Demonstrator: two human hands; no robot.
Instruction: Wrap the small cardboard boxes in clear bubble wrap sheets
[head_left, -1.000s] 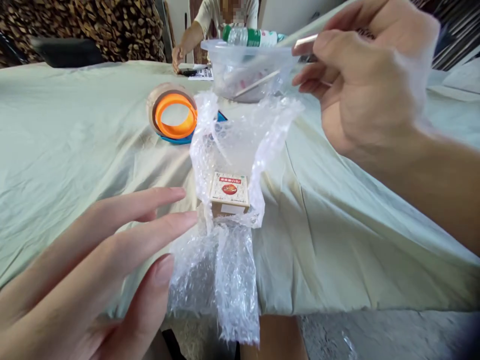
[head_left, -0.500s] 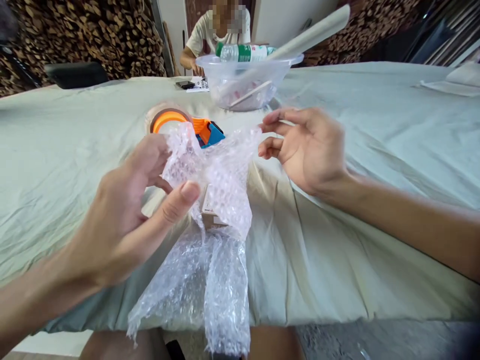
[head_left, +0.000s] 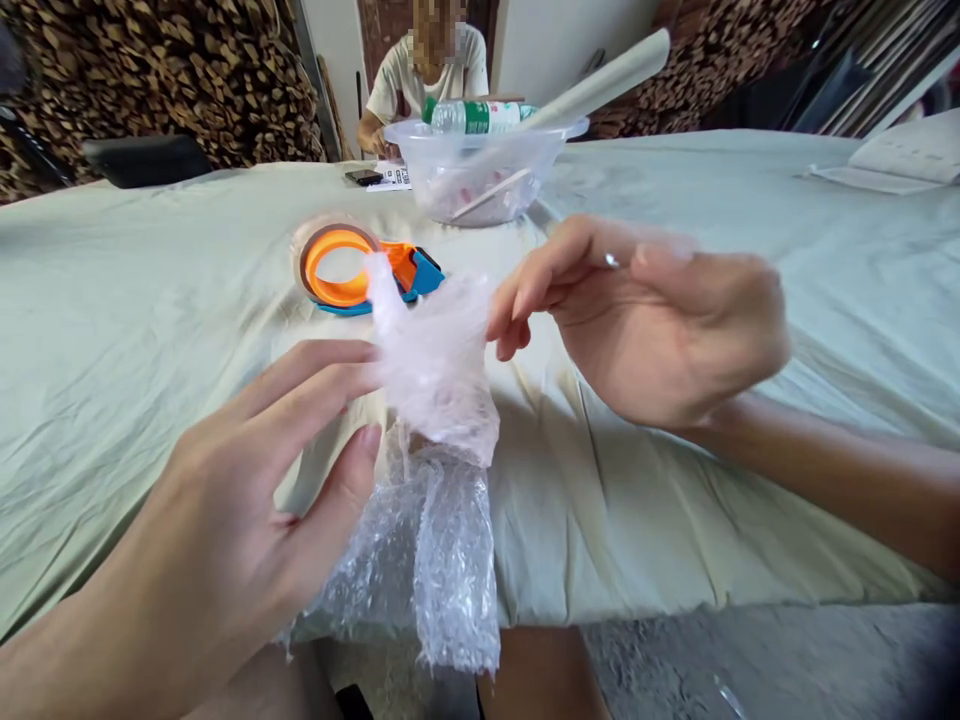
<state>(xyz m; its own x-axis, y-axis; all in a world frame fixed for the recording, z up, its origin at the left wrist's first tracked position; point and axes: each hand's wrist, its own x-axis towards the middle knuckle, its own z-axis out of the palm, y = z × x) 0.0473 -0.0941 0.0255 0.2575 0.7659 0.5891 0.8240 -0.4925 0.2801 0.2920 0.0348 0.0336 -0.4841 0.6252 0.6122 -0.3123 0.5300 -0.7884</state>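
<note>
**Both hands at a bundle of bubble wrap on the cloth-covered surface**

The surface (head_left: 150, 300), draped in a pale green cloth, fills most of the view and runs to the far side, where another person (head_left: 427, 75) sits. On the far middle stands a clear plastic bowl (head_left: 480, 170) with a long pale stick (head_left: 600, 85) leaning out of it and a green-labelled bottle (head_left: 472, 115) just behind.

At the near edge, in the middle, lies the bubble wrap (head_left: 439, 400): its upper part is bunched into a closed lump and its lower part hangs over the edge. What is inside the lump cannot be seen.

The left hand (head_left: 247, 520) comes in from the near left with its fingers (head_left: 330, 370) spread loosely; the fingertips touch the left side of the lump, not clamped on it. The right hand (head_left: 660, 330) hovers at the right of the lump, half curled, its fingertips (head_left: 510, 305) just beside the top of the wrap; whether they pinch it cannot be told.

Just beyond the wrap rests an orange and blue tape dispenser (head_left: 352, 270).
</note>
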